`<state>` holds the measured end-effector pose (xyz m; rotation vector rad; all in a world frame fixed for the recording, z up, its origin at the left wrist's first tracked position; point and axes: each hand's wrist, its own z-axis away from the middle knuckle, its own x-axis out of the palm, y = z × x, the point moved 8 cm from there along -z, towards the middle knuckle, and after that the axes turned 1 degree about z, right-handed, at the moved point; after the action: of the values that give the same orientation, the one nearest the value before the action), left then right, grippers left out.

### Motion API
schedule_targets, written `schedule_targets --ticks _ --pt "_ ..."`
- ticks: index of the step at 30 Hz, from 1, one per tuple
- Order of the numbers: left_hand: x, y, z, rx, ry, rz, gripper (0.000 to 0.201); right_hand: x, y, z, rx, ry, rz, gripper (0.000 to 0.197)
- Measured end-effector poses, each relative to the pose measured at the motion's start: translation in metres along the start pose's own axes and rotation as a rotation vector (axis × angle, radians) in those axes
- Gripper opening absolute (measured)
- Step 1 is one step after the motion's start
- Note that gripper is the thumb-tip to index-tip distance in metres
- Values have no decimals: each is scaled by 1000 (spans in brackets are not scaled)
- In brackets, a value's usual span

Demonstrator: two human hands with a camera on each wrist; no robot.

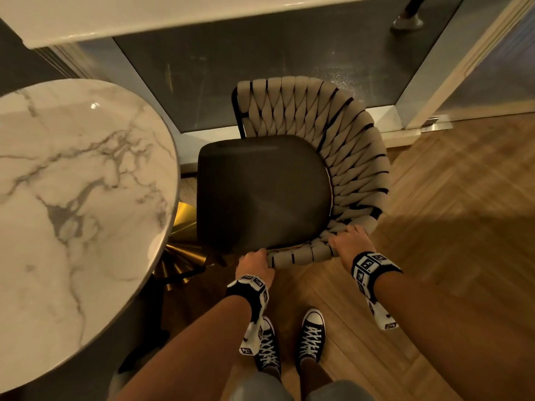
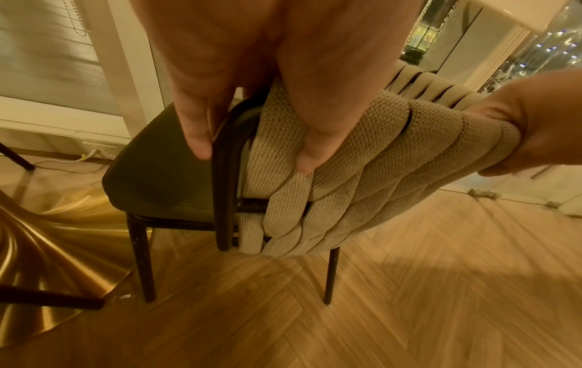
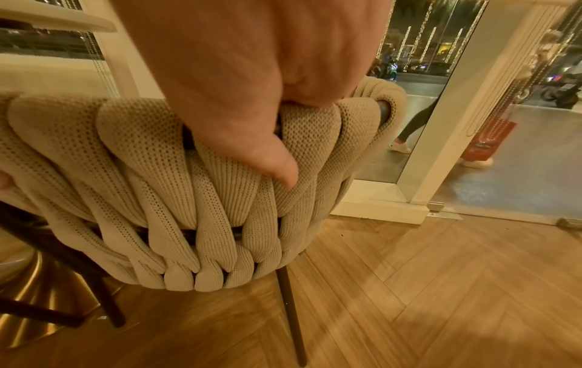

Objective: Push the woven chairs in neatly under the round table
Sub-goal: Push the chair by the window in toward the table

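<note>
A woven chair (image 1: 341, 146) with a beige braided back and dark seat (image 1: 260, 192) stands right of the round marble table (image 1: 72, 198), its seat front close to the table's rim. My left hand (image 1: 254, 266) grips the near end of the chair back, fingers curled over the dark frame (image 2: 223, 174) and the weave (image 2: 362, 174). My right hand (image 1: 350, 241) grips the top of the woven back (image 3: 189, 179) further right, thumb on the outside. The table's gold pedestal base (image 1: 182, 250) shows under the rim.
Glass doors and a white frame (image 1: 451, 70) stand behind the chair, with a passer-by's foot (image 1: 406, 23) outside. A white counter (image 1: 144, 15) runs along the top. Herringbone wood floor (image 1: 448, 227) lies to the right. My shoes (image 1: 289, 342) are just behind the chair.
</note>
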<state>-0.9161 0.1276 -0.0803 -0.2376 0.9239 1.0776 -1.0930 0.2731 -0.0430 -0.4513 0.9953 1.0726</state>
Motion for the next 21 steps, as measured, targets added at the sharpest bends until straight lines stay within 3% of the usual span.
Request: schedule_targets --ticks 5,21 --pt "2 -4 0 -45 30 26 24 -1 1 -2 -25 -17 3 28" --pt "20 19 7 -42 21 7 24 9 24 5 -39 35 -9 31"
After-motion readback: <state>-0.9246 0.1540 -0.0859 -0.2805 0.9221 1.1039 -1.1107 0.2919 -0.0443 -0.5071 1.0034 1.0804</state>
